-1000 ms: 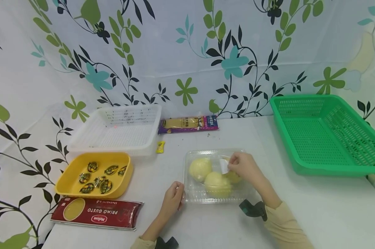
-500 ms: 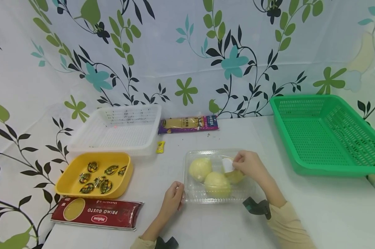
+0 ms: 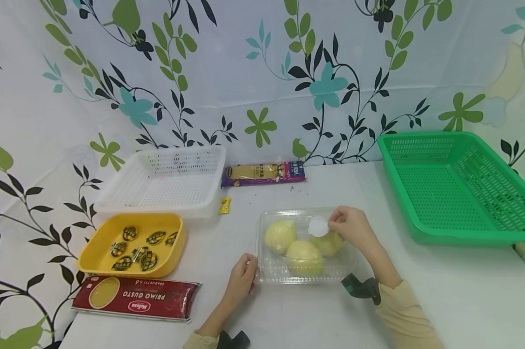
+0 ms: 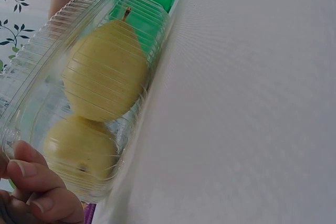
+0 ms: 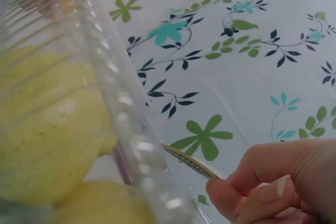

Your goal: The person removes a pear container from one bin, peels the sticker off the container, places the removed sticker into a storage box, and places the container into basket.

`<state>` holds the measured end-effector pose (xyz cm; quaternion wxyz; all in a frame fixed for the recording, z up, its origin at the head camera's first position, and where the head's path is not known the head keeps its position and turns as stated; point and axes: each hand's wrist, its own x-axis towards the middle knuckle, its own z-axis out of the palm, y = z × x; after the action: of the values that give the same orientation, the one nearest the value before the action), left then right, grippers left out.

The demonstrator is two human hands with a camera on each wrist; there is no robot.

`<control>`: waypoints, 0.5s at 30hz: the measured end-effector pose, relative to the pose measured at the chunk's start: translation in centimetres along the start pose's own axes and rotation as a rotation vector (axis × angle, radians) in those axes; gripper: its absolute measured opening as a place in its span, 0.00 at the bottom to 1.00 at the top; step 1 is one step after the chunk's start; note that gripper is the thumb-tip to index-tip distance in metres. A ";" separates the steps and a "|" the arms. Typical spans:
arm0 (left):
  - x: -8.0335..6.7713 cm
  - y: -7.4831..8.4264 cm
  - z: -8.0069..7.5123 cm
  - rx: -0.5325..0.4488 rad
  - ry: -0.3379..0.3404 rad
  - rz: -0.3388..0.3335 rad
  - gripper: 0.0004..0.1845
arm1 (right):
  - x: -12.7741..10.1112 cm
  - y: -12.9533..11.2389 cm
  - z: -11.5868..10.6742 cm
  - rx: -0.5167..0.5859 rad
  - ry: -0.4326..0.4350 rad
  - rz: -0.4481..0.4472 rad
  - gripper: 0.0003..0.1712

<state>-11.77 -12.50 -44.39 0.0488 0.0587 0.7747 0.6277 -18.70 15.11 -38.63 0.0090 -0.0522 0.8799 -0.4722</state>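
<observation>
Clear plastic clamshell box point(image 3: 305, 247), holding three yellow pears point(image 3: 280, 237), is shown lying on the white surface point(image 3: 441, 291) near its front edge, between the yellow tray point(image 3: 131, 245) and the green perforated basket point(image 3: 458, 186). The box is steadied at its front left corner by the left hand point(image 3: 241, 278), whose grip is closed on the rim with fingers point(image 4: 37, 174) curled against the ribbed wall. A round white sticker point(image 3: 318, 226) is pinched in the grip of the right hand point(image 3: 351, 228), thumb against fingertip, and is held at the lid over the rear right pear; whether it is stuck to the lid cannot be told. In the right wrist view the sticker's thin edge point(image 5: 190, 164) is seen beside the box rim. Small dark-wrapped sweets point(image 3: 140, 245) lie in the yellow tray, with a white perforated basket point(image 3: 166, 182) just behind it and a red spaghetti packet point(image 3: 136, 299) just in front. A purple noodle packet point(image 3: 263, 174) and a small yellow sachet point(image 3: 224, 205) lie near the floral backdrop point(image 3: 245, 72)
</observation>
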 end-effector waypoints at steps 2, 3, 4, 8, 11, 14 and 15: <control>-0.1 0.0 0.0 0.000 0.001 0.003 0.09 | 0.1 0.0 0.1 0.028 -0.008 -0.010 0.02; -0.1 0.0 0.0 0.003 0.001 0.008 0.09 | 0.1 0.1 0.2 0.046 -0.012 -0.015 0.02; -0.1 0.0 0.0 0.006 0.003 0.008 0.09 | 0.1 0.1 0.2 0.065 -0.019 -0.019 0.03; -0.1 0.1 -0.1 0.001 0.009 0.010 0.10 | 0.4 -0.1 0.6 0.142 -0.039 -0.014 0.03; -0.1 0.3 -0.1 -0.015 0.009 -0.001 0.11 | 0.4 -0.4 0.9 0.188 -0.052 0.024 0.04; -0.1 0.5 -0.2 -0.047 0.004 -0.022 0.10 | 0.4 -1.0 1.3 0.225 -0.072 0.060 0.05; -0.1 0.6 -0.2 -0.060 0.002 -0.029 0.10 | 0.4 -1.3 1.5 0.237 -0.078 0.072 0.05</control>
<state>-11.65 -12.62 -43.72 0.0590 0.0455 0.7563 0.6499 -18.88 13.13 -38.34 0.0660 -0.0376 0.8183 -0.5698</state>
